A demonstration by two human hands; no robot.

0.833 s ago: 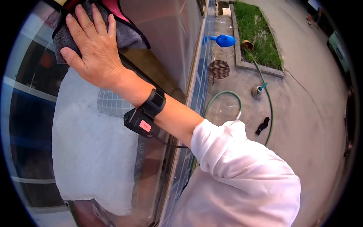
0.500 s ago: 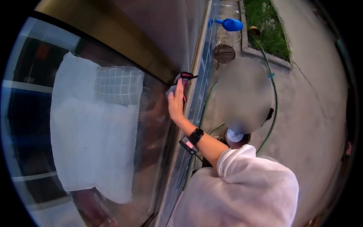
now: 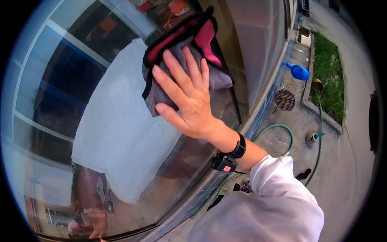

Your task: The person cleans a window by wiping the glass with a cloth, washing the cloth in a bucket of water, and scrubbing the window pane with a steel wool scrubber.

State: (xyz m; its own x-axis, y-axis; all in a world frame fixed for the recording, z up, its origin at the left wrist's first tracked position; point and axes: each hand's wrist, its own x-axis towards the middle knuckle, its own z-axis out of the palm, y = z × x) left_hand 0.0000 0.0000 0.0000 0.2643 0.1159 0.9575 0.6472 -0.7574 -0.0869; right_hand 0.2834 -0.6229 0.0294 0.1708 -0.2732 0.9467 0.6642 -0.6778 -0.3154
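Note:
My right hand (image 3: 187, 94) lies flat against a grey cloth with pink and black-edged parts (image 3: 205, 42), pressing it on the glass pane (image 3: 169, 177). Its fingers are spread, with the thumb apart at the lower left. The cloth is bunched, and its pink side shows above my fingertips. Around my wrist is a black strap with a small black device (image 3: 223, 162). Behind the glass, a large white sheet (image 3: 121, 121) hangs below and left of the cloth. My left hand is out of sight.
A window frame and blue-tiled wall edge (image 3: 262, 115) run diagonally right of the glass. Beyond are a blue watering can (image 3: 299, 72), a round drain grate (image 3: 284, 100), a green hose (image 3: 320, 141), a bottle (image 3: 311, 139) and a grass bed (image 3: 328, 72). Reflections show low in the glass.
The view has turned. My right hand and the cloth have moved from beside the window frame up and onto the pane. The cloth is more spread out, and the blurred patch over the ground is gone.

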